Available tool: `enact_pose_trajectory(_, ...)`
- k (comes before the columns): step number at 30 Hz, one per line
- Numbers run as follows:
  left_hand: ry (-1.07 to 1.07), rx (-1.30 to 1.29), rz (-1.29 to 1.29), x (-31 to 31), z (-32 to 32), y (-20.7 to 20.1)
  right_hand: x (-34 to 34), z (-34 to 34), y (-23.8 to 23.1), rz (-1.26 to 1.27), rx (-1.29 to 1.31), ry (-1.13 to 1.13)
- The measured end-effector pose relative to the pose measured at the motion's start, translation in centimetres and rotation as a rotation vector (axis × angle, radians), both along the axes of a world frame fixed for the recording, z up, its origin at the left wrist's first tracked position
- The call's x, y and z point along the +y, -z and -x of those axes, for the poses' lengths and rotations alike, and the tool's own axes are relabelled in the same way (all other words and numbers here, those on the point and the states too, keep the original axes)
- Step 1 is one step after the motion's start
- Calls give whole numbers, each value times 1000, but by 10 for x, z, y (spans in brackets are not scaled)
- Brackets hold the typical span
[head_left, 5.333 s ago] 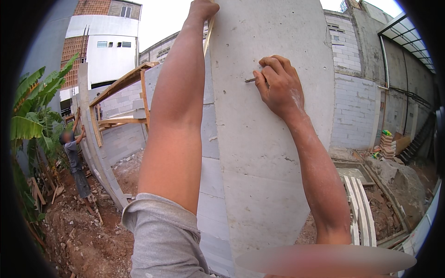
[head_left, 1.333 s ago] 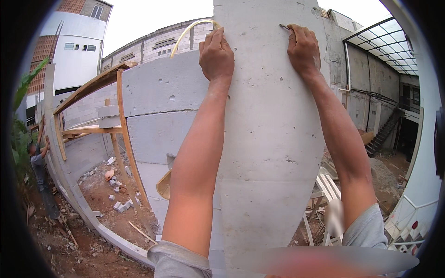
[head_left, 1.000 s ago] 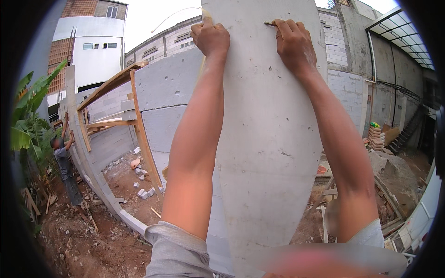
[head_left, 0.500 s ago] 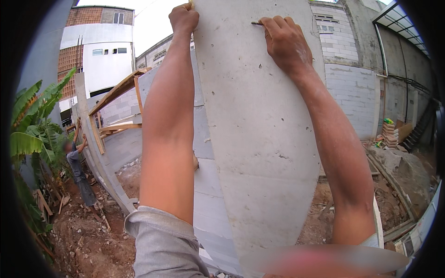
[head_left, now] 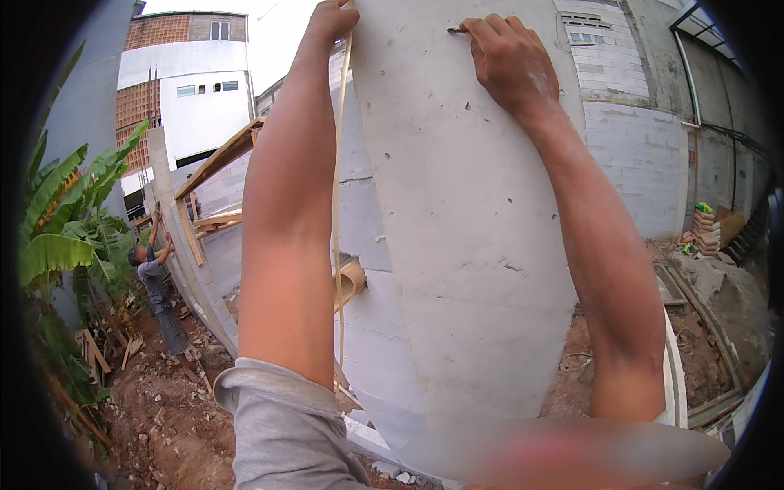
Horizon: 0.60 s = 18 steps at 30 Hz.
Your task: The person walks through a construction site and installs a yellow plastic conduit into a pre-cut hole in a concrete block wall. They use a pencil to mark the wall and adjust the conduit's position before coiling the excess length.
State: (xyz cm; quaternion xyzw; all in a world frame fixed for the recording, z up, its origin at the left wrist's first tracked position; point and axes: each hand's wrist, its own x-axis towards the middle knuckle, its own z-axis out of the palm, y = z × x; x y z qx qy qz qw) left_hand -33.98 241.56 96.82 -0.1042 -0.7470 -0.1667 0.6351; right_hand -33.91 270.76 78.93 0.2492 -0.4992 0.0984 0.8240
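Observation:
A tall grey concrete column (head_left: 469,220), pitted with small holes, stands right before me. Raised at the top of its left edge, my left hand (head_left: 333,20) is closed on a narrow pale-yellow strip (head_left: 337,163) that hangs down beside that edge and past my forearm. Higher on the column's face, to the right, my right hand (head_left: 516,65) pinches a short dark pencil-like stick (head_left: 456,30), its end pointing left close to the concrete. Whether the tip touches the surface I cannot tell.
A tan curved, hollow piece (head_left: 353,279) juts out beside the column. Left, another person (head_left: 155,282) reaches up to a leaning post, near banana plants (head_left: 57,253) and rubble-strewn soil (head_left: 163,416). Timber framing (head_left: 216,159) stands behind; stacked bags (head_left: 706,229) sit at right.
The pale strip now shows along the column's left edge, and the tan curved piece is more exposed. The view has shifted slightly left; my right hand stays near the same spot on the column.

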Motion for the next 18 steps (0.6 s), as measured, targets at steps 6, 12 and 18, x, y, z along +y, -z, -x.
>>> enact_pose_trajectory(6,352,-106,-58,-27,19,1,-3,-4,2,-1,-38,-26)
enact_pose_trajectory(12,88,101,-46,-21,0,-15,-6,-1,-4,-5,9,-105)
enact_pose_trajectory(18,135,203,-47,4,3,5,-6,-1,-4,16,-36,-32)
